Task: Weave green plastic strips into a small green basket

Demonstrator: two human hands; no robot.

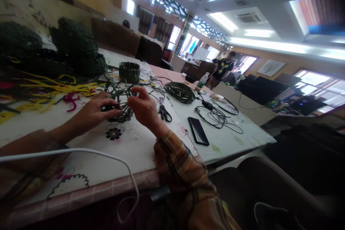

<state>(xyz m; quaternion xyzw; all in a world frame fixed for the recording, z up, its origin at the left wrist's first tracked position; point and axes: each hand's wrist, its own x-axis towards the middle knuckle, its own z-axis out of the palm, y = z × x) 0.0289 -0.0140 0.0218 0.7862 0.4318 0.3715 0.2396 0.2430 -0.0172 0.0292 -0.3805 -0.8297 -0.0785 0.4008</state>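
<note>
Weaving of dark green strips, openwork and with loose ends sticking up, sat between the person's two grips over the white, flower-printed surface; whether its base touched the cloth could not be told. The left grip was closed on the weaving's left side, thumb along the near part. The right grip was at the opposite side, forefinger bent above the thumb, close against the strips; whether it pinched one could not be made out.

Just behind the weaving stood a round green basket. Larger dark green woven pieces were heaped at the far left, with yellow strips and a magenta tangle before them. Black-handled scissors lay just beyond the right grip, and a coil of green strip lay farther back. To the right were a dark phone, looped black cord and a clear bottle. A white cable crossed the foreground. Another person was in the background.
</note>
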